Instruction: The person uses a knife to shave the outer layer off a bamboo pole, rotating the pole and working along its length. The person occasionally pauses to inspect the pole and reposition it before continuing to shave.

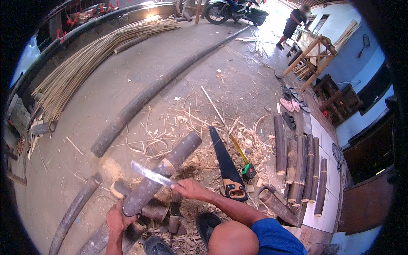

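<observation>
My left hand (119, 217) is closed round the near end of a thick dark bamboo pole section (146, 194), which slants up and away to the right. In my right hand (192, 188) is a machete (152, 175); its bright blade lies across the bamboo, pointing left. A pale, freshly cut patch (168, 165) shows on the bamboo just beyond the blade. Whether the edge touches the bamboo I cannot tell. Shorter bamboo offcuts (154, 211) lie beneath the section, partly hidden by it and by my left hand.
A handsaw (225, 159) and a green tape measure (248, 171) lie among shavings (199, 157) to the right. Several cut bamboo lengths (304, 165) rest beyond them. One long pole (170, 80) crosses the floor; a bundle of strips (97, 53) lies left. A person (295, 23) stands far back.
</observation>
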`<state>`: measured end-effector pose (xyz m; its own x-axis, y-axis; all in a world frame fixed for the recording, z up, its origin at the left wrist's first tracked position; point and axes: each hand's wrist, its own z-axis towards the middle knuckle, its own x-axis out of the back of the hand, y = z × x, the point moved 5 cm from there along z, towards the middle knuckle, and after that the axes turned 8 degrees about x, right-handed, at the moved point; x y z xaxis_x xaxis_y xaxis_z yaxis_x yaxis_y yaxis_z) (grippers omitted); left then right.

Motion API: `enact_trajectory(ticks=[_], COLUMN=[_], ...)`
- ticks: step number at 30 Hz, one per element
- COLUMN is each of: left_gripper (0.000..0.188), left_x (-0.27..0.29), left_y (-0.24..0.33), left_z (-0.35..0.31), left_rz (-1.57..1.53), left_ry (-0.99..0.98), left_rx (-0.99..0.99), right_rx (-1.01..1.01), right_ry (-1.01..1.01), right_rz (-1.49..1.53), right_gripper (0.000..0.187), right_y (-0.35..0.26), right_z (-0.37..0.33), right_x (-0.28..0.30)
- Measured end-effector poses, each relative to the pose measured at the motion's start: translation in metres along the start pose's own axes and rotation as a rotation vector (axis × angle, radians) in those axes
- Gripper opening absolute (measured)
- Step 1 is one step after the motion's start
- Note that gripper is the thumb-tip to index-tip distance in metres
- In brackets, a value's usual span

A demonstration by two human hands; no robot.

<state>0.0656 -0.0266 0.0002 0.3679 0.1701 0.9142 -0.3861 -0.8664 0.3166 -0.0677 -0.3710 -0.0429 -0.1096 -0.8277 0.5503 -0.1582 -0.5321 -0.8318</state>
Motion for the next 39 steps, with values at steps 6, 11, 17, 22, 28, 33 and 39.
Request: enact_trajectory(ticks=[6, 11, 17, 22, 28, 33, 39], left_gripper=[0.096, 0.090, 0.088, 0.089, 0.112, 0.118, 0.122], left_x=[0.007, 0.011, 0.015, 0.009, 0.004, -0.002, -0.005], left_y=[0.001, 0.004, 0.005, -0.002, -0.008, -0.016, -0.020], left_z=[-0.002, 0.000, 0.005, 0.004, 0.015, 0.019, 0.028], left_rz=[-0.070, -0.099, -0.194, -0.165, -0.143, -0.116, -0.177], left_ry=[-0.063, -0.089, -0.138, -0.210, -0.258, -0.280, -0.322], left_rx=[0.030, 0.044, 0.033, 0.086, 0.092, 0.102, 0.079], right_rx=[-0.207, -0.132, -0.167, -0.317, -0.034, -0.278, -0.221], right_ry=[0.366, 0.135, 0.100, 0.445, -0.245, 0.518, 0.126], right_rz=[0.344, 0.152, 0.093, 0.351, -0.109, 0.563, 0.145], right_gripper=[0.051, 0.056, 0.056, 0.045, 0.057, 0.053, 0.050], right_y=[0.030, 0.021, 0.006, 0.019, 0.011, 0.033, 0.022], right_z=[-0.006, -0.004, -0.005, -0.009, -0.011, -0.017, -0.007], right_x=[0.008, -0.001, 0.009, 0.021, -0.027, -0.005, -0.006])
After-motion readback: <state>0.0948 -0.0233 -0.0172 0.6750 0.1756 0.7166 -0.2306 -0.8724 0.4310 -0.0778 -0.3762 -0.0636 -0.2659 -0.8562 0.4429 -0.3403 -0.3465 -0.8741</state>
